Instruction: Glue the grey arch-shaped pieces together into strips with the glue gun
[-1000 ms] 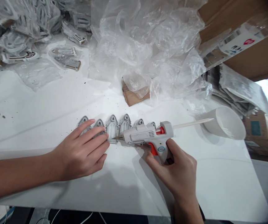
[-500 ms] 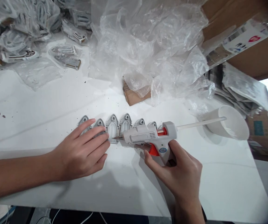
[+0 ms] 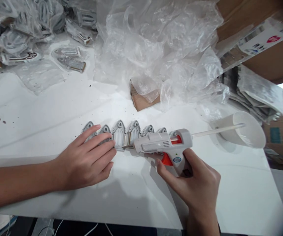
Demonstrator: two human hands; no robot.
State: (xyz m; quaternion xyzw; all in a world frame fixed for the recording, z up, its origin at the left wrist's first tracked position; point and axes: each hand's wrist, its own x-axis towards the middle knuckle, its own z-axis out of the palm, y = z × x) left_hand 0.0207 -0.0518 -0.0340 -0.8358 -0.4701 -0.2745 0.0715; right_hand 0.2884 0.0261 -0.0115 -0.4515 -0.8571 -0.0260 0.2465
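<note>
A row of several small grey arch-shaped frames (image 3: 119, 136) lies on the white table. My left hand (image 3: 89, 159) rests over the left end of that row, fingers stretched out and partly covering two frames. In my right hand (image 3: 193, 183) is a white hot glue gun (image 3: 162, 144) with a red trigger, gripped by its handle. Its metal nozzle points left at the lower edge of the row, near the third frame from the left. A clear glue stick (image 3: 217, 130) juts from the gun's back. The gun's body hides the lower parts of the frames on the right.
Plastic-wrapped grey pieces (image 3: 20, 36) are heaped at the back left. Crumpled clear plastic bags (image 3: 153, 49) fill the back middle, with a cardboard scrap (image 3: 141, 100) under them. A white cup (image 3: 247, 131) lies tilted at the right, near a cardboard box (image 3: 276, 136).
My right hand has moved the glue gun slightly right and down, its nozzle shifting along the frames' lower edge. My left hand has stayed in place.
</note>
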